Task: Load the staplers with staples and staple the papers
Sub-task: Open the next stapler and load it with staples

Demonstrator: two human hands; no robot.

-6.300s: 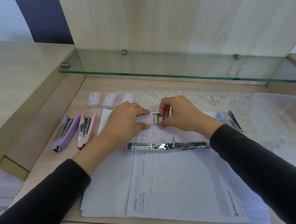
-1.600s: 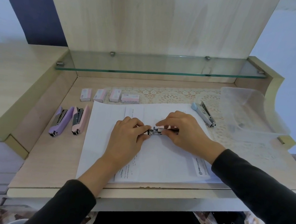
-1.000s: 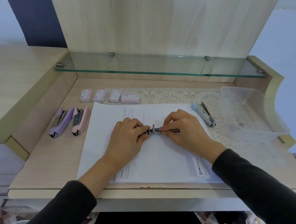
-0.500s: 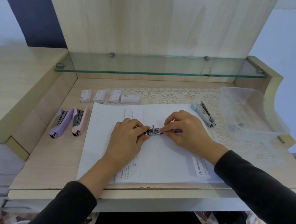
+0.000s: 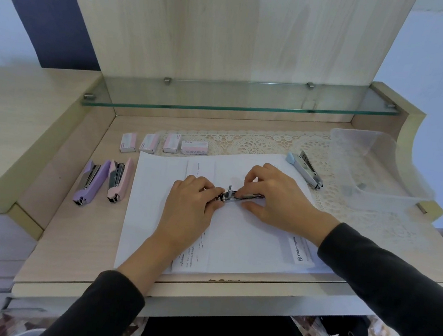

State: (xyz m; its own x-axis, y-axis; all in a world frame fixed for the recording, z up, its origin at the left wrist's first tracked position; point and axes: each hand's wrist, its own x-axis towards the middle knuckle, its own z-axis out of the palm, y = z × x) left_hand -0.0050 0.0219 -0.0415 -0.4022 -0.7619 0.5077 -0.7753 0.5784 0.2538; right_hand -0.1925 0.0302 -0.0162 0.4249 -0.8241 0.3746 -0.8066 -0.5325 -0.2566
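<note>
An opened stapler (image 5: pixel 232 197) with its metal magazine showing lies on the stack of white papers (image 5: pixel 237 234) in the middle of the desk. My left hand (image 5: pixel 191 206) grips its left end. My right hand (image 5: pixel 274 196) pinches the right part of the magazine with fingertips and thumb. A small upright tab sticks up between my hands. Whether staples sit in the magazine is hidden by my fingers.
A purple stapler (image 5: pixel 91 182) and a pink stapler (image 5: pixel 120 180) lie left of the papers. Several staple boxes (image 5: pixel 164 144) line the back. A blue stapler (image 5: pixel 304 169) and a clear plastic tub (image 5: pixel 375 171) sit at the right on a lace mat. A glass shelf (image 5: pixel 237 105) spans the back.
Six seconds ago my hands held a staple box above the opened stapler. Since then both hands have settled on the stapler. Over the last second they barely moved.
</note>
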